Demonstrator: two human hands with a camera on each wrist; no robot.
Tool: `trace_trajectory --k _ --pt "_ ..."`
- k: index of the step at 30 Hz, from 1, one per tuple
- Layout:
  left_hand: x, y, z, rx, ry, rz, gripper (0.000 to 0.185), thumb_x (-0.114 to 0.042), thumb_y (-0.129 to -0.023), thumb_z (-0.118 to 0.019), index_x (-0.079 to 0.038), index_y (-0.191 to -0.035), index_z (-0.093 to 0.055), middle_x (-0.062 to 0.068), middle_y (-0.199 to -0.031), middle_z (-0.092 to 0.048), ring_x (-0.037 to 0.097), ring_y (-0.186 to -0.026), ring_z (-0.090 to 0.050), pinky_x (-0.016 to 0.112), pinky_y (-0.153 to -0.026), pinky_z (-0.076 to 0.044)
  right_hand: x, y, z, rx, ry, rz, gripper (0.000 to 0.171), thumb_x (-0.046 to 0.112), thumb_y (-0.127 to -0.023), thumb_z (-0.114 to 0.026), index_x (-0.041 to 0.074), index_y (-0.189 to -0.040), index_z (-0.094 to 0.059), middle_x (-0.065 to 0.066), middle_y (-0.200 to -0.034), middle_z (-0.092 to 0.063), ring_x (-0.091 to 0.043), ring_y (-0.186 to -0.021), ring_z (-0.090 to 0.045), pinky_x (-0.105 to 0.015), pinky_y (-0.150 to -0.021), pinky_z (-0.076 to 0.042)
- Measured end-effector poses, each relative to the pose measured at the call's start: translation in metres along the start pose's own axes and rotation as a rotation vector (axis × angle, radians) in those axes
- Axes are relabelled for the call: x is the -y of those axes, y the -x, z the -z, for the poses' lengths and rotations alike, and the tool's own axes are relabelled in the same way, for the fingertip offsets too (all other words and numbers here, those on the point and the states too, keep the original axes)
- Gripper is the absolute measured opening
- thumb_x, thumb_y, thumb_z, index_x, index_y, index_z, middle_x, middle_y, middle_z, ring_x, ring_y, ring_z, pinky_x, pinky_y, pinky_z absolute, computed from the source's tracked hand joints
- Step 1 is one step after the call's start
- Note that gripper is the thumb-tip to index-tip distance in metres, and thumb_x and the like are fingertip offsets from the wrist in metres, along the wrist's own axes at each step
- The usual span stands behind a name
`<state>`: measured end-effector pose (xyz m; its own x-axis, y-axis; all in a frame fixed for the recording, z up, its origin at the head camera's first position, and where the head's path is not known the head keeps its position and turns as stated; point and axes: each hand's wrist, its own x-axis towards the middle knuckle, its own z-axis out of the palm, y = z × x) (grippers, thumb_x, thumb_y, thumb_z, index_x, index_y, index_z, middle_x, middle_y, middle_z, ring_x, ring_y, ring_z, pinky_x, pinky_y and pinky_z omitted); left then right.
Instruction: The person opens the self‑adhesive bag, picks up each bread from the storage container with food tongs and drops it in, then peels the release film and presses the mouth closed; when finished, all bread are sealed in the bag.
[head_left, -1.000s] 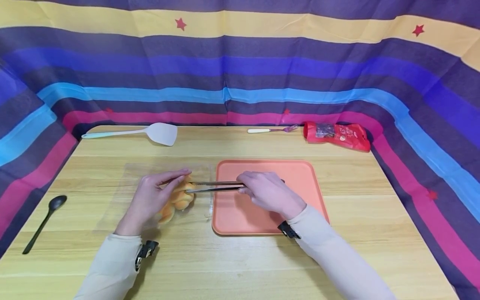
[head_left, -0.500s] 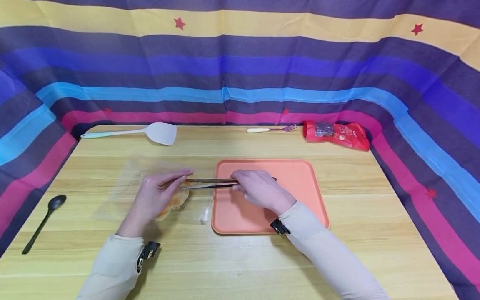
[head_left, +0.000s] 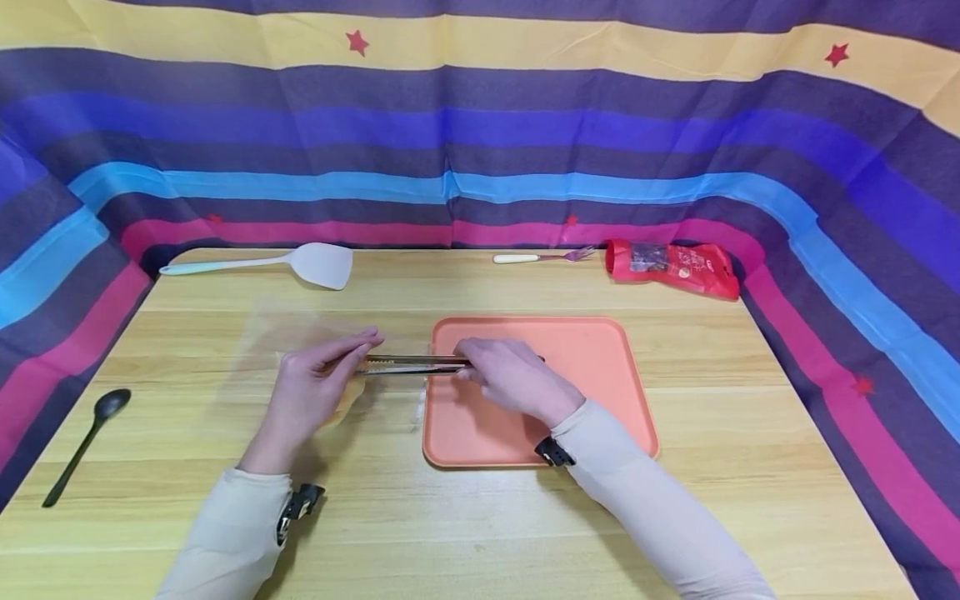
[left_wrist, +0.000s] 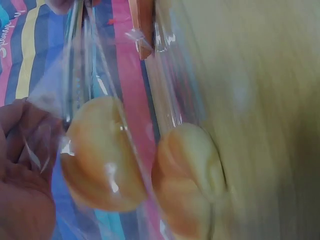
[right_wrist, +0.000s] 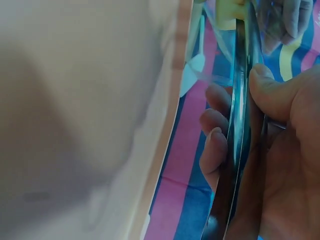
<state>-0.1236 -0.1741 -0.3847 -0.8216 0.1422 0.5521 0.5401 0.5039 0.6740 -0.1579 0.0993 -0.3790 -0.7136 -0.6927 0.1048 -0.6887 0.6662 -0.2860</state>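
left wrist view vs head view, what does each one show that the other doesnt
Only the left wrist view shows two golden buns inside the clear plastic bag up close.

Only the head view shows the whole table: the white spatula, black spoon, fork, red packet, and the right hand gripping metal tongs over the orange tray.

Both show the left hand at the bag.

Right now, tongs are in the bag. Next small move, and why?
Probably close the tongs on a bun and draw it toward the orange tray. The right hand grips the tongs, whose tips sit inside the clear bag that the left hand holds open.
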Motion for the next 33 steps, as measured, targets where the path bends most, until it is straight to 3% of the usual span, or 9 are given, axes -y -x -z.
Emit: trace_trajectory --k 5,12,17,24,33 --pt "0.002 -0.001 -0.004 -0.012 -0.005 -0.036 0.021 0.006 -0.088 -0.07 -0.002 -0.107 -0.076 0.006 -0.11 -0.072 0.006 -0.095 -0.067 0.015 -0.08 -0.052 0.004 -0.004 -0.005 0.015 0.011 0.003 0.008 0.021 -0.097 -0.066 0.019 -0.097 -0.058 0.012 -0.085 -0.056 -0.006 -0.072 -0.056 -0.026 -0.056 -0.048" --pt "0.002 -0.002 -0.004 0.001 -0.106 -0.043 0.02 0.003 -0.088 -0.071 -0.003 -0.107 -0.076 0.008 -0.111 -0.071 0.023 -0.094 -0.07 0.01 -0.08 -0.049 0.005 -0.005 -0.003 0.064 -0.002 -0.043 0.009 0.023 -0.097 -0.065 0.018 -0.099 -0.058 0.011 -0.084 -0.055 -0.007 -0.069 -0.054 -0.025 -0.057 -0.047" --pt "0.004 -0.002 0.0 0.021 -0.113 -0.017 0.023 0.001 -0.089 -0.07 -0.005 -0.111 -0.075 0.006 -0.113 -0.07 0.022 -0.098 -0.069 0.01 -0.081 -0.048 0.002 -0.001 0.001 0.092 -0.064 -0.083 0.016 0.027 -0.097 -0.065 0.014 -0.104 -0.06 0.009 -0.082 -0.053 -0.009 -0.067 -0.052 -0.026 -0.058 -0.046" --pt "0.006 -0.004 0.003 0.044 -0.132 0.025 0.023 0.0 -0.09 -0.07 -0.006 -0.112 -0.075 0.005 -0.113 -0.071 0.023 -0.101 -0.068 0.011 -0.086 -0.046 -0.005 0.009 0.01 0.091 -0.123 -0.107 0.032 0.031 -0.096 -0.066 0.011 -0.12 -0.061 0.008 -0.09 -0.056 -0.008 -0.076 -0.055 -0.027 -0.068 -0.048" --pt "0.008 -0.006 0.003 0.039 -0.13 -0.019 0.021 0.002 -0.09 -0.07 -0.002 -0.11 -0.074 0.009 -0.111 -0.071 0.028 -0.097 -0.069 0.013 -0.084 -0.049 -0.013 0.024 0.023 0.075 -0.099 -0.112 0.036 0.032 -0.095 -0.067 0.01 -0.123 -0.061 0.003 -0.1 -0.058 -0.009 -0.078 -0.054 -0.027 -0.069 -0.049"
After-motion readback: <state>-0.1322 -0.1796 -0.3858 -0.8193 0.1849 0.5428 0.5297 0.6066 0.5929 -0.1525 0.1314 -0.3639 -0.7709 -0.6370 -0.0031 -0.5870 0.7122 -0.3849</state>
